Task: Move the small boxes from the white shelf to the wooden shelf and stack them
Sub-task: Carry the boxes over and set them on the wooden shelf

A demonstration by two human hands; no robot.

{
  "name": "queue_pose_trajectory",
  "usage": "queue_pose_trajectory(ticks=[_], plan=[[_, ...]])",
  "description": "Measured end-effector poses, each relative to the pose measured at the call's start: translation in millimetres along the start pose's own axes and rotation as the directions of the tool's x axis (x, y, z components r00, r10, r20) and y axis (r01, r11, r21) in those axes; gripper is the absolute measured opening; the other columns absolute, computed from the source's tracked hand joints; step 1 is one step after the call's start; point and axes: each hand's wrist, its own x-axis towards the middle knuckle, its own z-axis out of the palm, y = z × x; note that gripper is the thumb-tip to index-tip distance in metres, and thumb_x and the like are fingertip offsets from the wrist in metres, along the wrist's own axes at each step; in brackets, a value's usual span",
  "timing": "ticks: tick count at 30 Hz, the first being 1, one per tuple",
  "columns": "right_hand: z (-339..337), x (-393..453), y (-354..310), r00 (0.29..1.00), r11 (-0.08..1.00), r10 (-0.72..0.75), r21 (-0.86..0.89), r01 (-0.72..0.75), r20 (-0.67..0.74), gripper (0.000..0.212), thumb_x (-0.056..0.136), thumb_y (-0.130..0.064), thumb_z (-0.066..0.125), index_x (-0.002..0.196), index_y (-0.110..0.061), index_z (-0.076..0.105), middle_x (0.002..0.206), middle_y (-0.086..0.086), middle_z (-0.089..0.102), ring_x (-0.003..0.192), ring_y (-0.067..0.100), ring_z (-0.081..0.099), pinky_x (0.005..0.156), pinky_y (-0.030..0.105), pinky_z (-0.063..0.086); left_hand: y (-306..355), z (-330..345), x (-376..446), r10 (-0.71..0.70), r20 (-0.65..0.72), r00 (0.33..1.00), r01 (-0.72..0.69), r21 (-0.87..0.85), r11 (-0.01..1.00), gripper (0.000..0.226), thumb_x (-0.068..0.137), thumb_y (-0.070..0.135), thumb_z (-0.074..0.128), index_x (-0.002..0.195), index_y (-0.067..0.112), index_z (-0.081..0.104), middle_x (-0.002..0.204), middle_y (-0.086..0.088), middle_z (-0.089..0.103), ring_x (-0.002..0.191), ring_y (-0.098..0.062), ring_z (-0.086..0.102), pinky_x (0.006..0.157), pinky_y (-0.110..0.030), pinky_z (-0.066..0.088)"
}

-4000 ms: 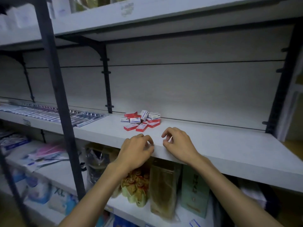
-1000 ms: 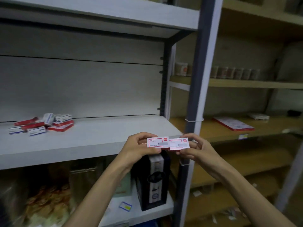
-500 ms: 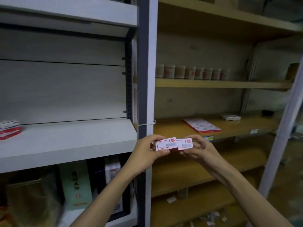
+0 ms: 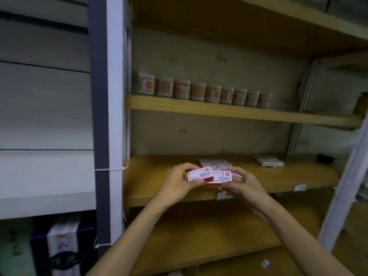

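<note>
Two small red-and-white boxes are held side by side in front of the wooden shelf (image 4: 159,176). My left hand (image 4: 177,184) pinches the left box (image 4: 199,173) and my right hand (image 4: 242,185) pinches the right box (image 4: 222,176), which sits slightly lower and overlaps it. Both boxes hover just above the shelf's front part. The white shelf (image 4: 45,176) lies at the left; its pile of boxes is out of view.
A flat red-and-white pack (image 4: 216,163) lies on the wooden shelf behind my hands, and a white pack (image 4: 268,161) further right. Several jars (image 4: 199,91) line the shelf above. A grey-white upright post (image 4: 105,120) divides the two shelf units. Another post (image 4: 342,186) stands at right.
The view has swung right, off the white shelf and onto the wooden one. Both hands have carried the two boxes over the wooden shelf board, still held together.
</note>
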Motion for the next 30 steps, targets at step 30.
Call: queue_pose_trajectory(ticks=[30], plan=[[-125, 212, 42, 0.998, 0.968, -0.039, -0.246, 0.052, 0.058, 0.050, 0.077, -0.020, 0.084, 0.123, -0.016, 0.064, 0.115, 0.000, 0.072, 0.097, 0.005, 0.065, 0.075, 0.016, 0.045, -48, 102, 192, -0.448, 0.052, 0.893, 0.441, 0.104, 0.891, 0.055, 0.091, 0.028, 0.071, 0.142, 0.020, 0.051, 0.140, -0.002, 0.056, 0.114, -0.014, 0.052, 0.089, -0.021, 0.037]])
